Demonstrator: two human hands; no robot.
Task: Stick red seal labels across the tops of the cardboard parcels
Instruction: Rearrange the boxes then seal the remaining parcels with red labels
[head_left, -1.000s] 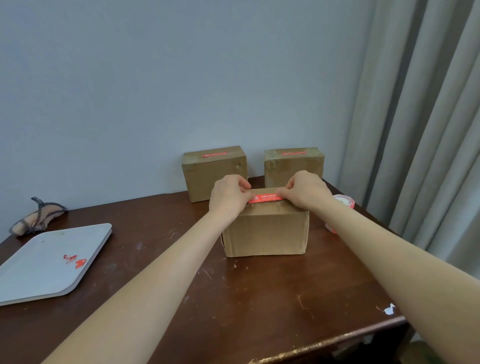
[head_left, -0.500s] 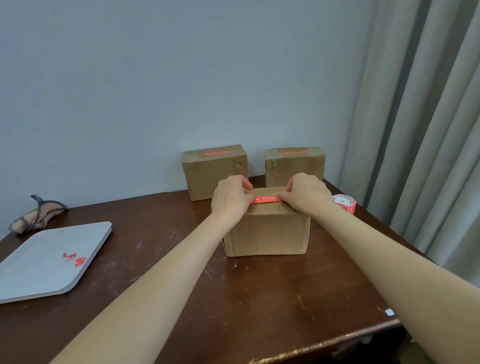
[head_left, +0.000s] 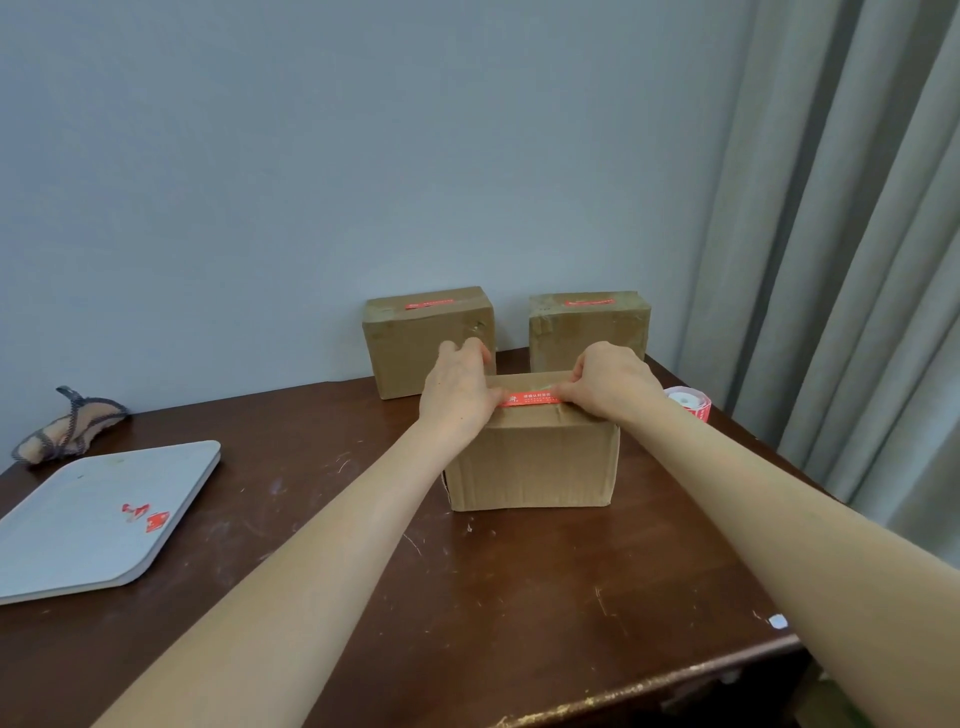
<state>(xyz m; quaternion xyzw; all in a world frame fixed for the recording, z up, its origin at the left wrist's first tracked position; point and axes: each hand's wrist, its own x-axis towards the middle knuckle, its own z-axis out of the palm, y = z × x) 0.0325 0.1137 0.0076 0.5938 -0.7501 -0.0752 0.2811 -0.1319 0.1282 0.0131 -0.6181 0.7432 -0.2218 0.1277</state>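
Seen from my own head, looking down over both bare forearms at a dark brown wooden worktop (head_left: 467, 597). A plain brown cardboard parcel (head_left: 532, 462), box-shaped, stands in the middle of it, directly in front of me. Stretched over the parcel's top, close to its near edge, is a long, narrow red seal label (head_left: 532, 399) with white print. Its long axis runs left to right, parallel to that near edge and square to my arms. My left grip (head_left: 460, 395) is clamped on the label's left end, fingers curled and thumb pinching. My right grip (head_left: 608, 387) pinches the right end the same way, so the strip spans the gap between them, with each grip at its own end and neither one nearer. From this low angle I cannot tell whether the strip already touches the cardboard or hangs just above it. I judge the next move to be pressing it down flat and rubbing along its length. Behind, against the wall, two more brown cardboard parcels (head_left: 426, 345) (head_left: 589, 332) stand side by side, each with a red strip on top. A roll of red labels (head_left: 688, 402) sits just right of my right wrist.
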